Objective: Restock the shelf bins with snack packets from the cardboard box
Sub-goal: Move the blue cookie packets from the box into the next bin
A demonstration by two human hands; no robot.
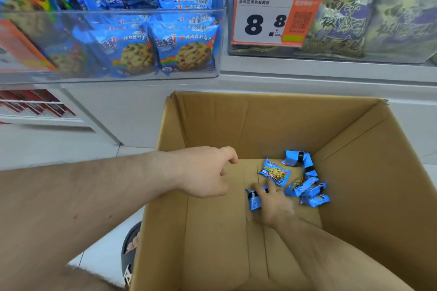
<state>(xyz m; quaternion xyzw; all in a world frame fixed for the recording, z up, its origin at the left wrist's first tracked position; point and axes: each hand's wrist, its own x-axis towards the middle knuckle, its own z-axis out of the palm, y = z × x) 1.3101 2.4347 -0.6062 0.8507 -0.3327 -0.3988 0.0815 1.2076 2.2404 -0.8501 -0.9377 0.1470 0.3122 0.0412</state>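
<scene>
An open cardboard box (354, 172) stands on the floor below the shelf. Several blue cookie packets (305, 186) lie on its bottom at the far right. My right hand (275, 205) reaches down to the box floor and grips one blue packet (253, 199) at its left side. My left hand (208, 170) hovers over the box's left wall, fingers loosely curled, holding nothing. Above, a clear shelf bin (132, 15) is filled with the same blue cookie packets (184, 52).
To the right of it, a second clear bin (402, 19) holds green-purple chip bags behind an orange 8.8 price tag (267, 19). A sandalled foot (130, 250) stands on the white tile floor left of the box. Lower shelves sit at the far left.
</scene>
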